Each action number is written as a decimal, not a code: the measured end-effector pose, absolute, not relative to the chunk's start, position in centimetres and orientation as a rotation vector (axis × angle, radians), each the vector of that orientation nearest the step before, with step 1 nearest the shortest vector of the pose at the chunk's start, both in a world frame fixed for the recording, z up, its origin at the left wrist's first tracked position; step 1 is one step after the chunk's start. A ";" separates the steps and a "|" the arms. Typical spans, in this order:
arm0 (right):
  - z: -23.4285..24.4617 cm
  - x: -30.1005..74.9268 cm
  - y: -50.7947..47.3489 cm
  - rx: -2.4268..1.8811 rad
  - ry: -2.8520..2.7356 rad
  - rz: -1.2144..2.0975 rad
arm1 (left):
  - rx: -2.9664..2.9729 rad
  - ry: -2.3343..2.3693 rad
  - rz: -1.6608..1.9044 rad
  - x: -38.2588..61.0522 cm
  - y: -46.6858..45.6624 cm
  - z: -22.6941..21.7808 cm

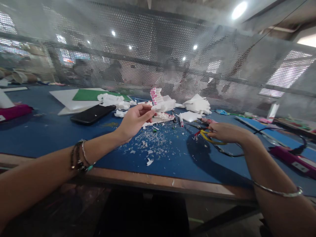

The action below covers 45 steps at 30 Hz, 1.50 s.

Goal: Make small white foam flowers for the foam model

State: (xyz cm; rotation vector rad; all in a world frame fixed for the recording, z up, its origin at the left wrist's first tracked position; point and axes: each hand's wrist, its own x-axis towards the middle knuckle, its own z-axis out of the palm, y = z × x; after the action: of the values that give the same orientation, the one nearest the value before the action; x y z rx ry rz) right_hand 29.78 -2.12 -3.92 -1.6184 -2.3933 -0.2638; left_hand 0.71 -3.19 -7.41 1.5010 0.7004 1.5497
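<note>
My left hand (138,119) is over the middle of the table, thumb and fingers pinched together at the edge of a crumpled white piece (165,104), perhaps paper or thin foam. Whether the fingers grip that piece or something smaller is hard to tell. Behind it stands a white strip with a row of pink tips (156,96). To the right, my right hand (225,132) has its fingers curled on a yellow-handled tool (214,142) with dark, thin ends pointing left; its exact kind is blurred. A small white tube (181,120) lies between the hands.
White scraps (149,161) litter the blue tabletop (111,144). A black phone (92,114), green sheet (92,94) and white sheets (64,98) lie left. Crumpled white material (197,104) sits by the perforated screen (138,56). A magenta box (293,161) with a black cable is at right.
</note>
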 end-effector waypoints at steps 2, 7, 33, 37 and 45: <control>-3.5 29.3 -2.1 -1.669 -2.326 -0.258 | 1.417 0.697 1.531 0.7 -3.3 -7.1; -3.3 26.4 -2.3 -1.562 -2.089 0.101 | 1.244 0.698 1.515 0.9 -3.8 -6.5; -6.4 21.2 -4.8 -1.048 -2.225 0.618 | 0.867 0.419 1.511 5.9 -3.4 -4.5; -6.2 20.9 -5.2 -1.087 -2.228 0.608 | 0.933 0.367 1.481 6.3 -3.8 -4.9; -6.2 20.6 -5.4 -1.068 -2.211 0.653 | 0.997 0.379 1.518 6.4 -3.7 -5.2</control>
State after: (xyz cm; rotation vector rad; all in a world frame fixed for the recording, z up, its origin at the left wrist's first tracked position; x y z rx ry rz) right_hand 20.60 -5.37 -6.23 -1.0682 -2.2112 0.6530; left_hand 6.44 -3.70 -5.18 0.9971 0.3786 1.5181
